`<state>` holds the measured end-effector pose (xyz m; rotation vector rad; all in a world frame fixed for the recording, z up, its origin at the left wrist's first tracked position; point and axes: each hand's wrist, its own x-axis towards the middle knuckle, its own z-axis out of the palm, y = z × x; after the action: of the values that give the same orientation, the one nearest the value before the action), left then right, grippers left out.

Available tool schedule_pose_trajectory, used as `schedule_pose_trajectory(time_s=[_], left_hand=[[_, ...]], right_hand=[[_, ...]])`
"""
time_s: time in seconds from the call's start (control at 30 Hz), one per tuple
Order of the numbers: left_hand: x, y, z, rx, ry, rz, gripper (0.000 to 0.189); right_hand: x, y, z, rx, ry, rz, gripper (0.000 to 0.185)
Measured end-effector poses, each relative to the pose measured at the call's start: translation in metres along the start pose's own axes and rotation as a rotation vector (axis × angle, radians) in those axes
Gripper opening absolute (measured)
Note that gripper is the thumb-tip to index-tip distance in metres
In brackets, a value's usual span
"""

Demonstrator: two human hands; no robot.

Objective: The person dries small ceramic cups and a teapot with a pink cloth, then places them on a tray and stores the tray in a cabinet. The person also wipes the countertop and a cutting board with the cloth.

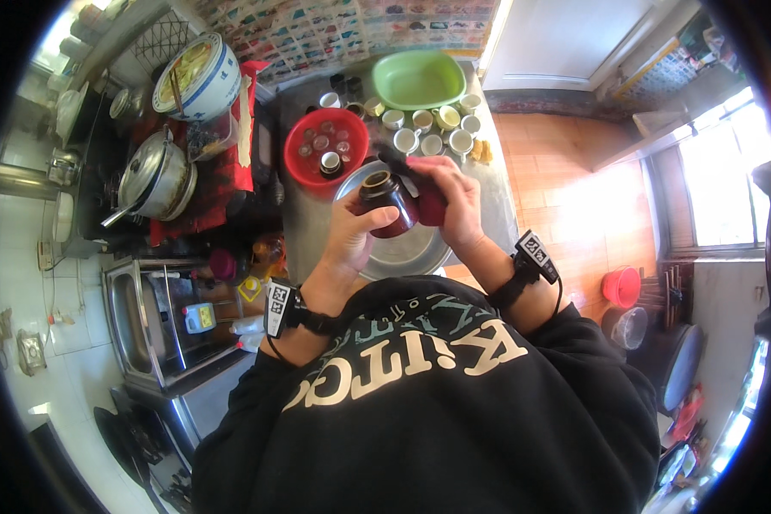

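Note:
In my left hand (353, 234) is a dark glossy jar (389, 207), tilted, its round open mouth showing. My right hand (453, 199) grips a dark red object (430, 202) against the jar's right side; what it is cannot be told, and a blurred black part shows above it. Both hands are over a wide metal basin (411, 254). Just beyond, at the left, a red plastic basin (295, 157) holds several clear glass items and a small white-lined cup (329, 162). Several white cups and mugs (406, 140) stand behind my right hand.
A green plastic tub (417, 80) sits at the back of the metal table (498, 199). Small yellowish-brown pieces (482, 151) lie near its right edge. Left are a lidded pot (157, 177), a blue-and-white bowl (215, 83) with chopsticks, and a steel sink (128, 321).

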<state>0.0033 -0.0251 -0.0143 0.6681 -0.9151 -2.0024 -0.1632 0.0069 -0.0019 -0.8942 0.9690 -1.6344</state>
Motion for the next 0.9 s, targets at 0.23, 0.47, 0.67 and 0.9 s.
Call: schedule_pose_trajectory(time_s=[0.23,0.47,0.67,0.9], left_hand=[[0.008,-0.011,-0.005,-0.153,0.081,0.128,0.039],[0.005,-0.030,0.003,-0.245,0.157,0.036,0.043],[-0.001,-0.015,0.003,-0.074,0.024,0.135,0.054],[-0.002,-0.018,-0.002,-0.007,-0.002,0.165,0.067]], right_hand=[[-0.007,0.000,0.011,-0.946,-0.204,-0.772,0.041],[-0.008,0.016,0.000,-0.861,-0.080,-0.697,0.037],[0.004,0.004,0.003,0.203,0.000,0.372,0.037],[0.001,-0.009,-0.005,-0.890,-0.334,-0.498,0.039]])
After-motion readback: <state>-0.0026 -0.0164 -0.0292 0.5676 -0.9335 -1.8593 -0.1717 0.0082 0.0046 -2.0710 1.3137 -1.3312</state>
